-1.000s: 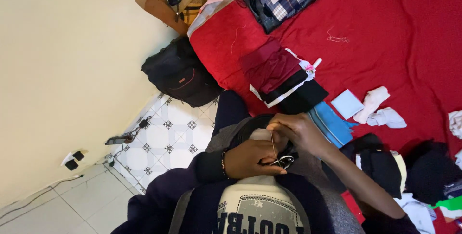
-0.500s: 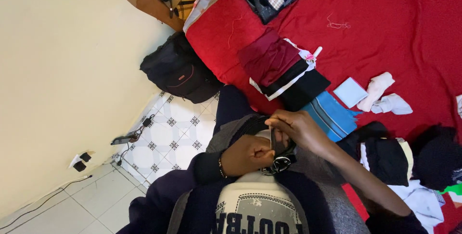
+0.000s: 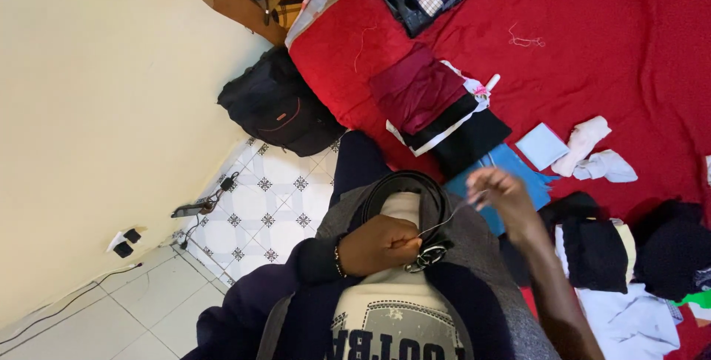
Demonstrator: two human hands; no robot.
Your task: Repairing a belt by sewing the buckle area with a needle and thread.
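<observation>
Left grip [image 3: 381, 245]: fist closed at lower centre, pinching one end of a thin thread [image 3: 443, 221] against the black belt [image 3: 404, 186] and its metal buckle [image 3: 428, 258].
Right grip [image 3: 500, 193]: fingertips pinched together on the thread's other end, raised just right of centre.
Lap: grey garment [image 3: 481, 256] under the belt.
Bed [image 3: 629, 49]: red cover, upper right; folded maroon and black clothes [image 3: 437, 108], pale blue square [image 3: 542, 145], white socks [image 3: 592, 152].
Floor: black bag [image 3: 274, 108], upper left of centre.

Folded clothes [image 3: 437, 108] lie on the bed [image 3: 607, 41], backpack [image 3: 274, 104] beside it.
</observation>
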